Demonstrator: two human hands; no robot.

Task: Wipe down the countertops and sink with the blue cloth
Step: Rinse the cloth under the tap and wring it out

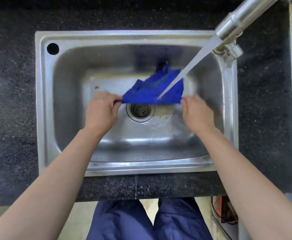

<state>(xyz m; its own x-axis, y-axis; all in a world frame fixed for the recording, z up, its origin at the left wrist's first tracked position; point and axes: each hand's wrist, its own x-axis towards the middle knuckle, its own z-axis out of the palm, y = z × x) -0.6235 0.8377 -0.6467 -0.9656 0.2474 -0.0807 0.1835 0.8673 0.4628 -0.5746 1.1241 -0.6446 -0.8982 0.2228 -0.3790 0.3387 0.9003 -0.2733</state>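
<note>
Stretching between the two hands, the blue cloth [156, 89] is held above the basin of the steel sink [43, 101], just beyond the drain strainer [140, 110]. Its near edge is pulled into a taut line, while the far part is bunched and blurred. The left corner of that edge is pinched by the left hand [101, 110], with the fingers curled round the fabric. The right corner is pinched between the thumb and fingers of the right hand [196, 111], although the exact grip there is partly hidden by the back of the hand. The cloth is struck near its right side by a stream of water [193, 63], which is poured slantwise from the tap [237, 26] mounted at the far right corner of the sink. Wet patches are seen on the basin floor to the right of the strainer. A round hole [52, 49] is seen in the rim at the far left corner. The sink is set into a dark speckled surface [11, 101], by which it is surrounded on all sides. Below the front edge of the surface, blue trousers [124, 220] are visible.
</note>
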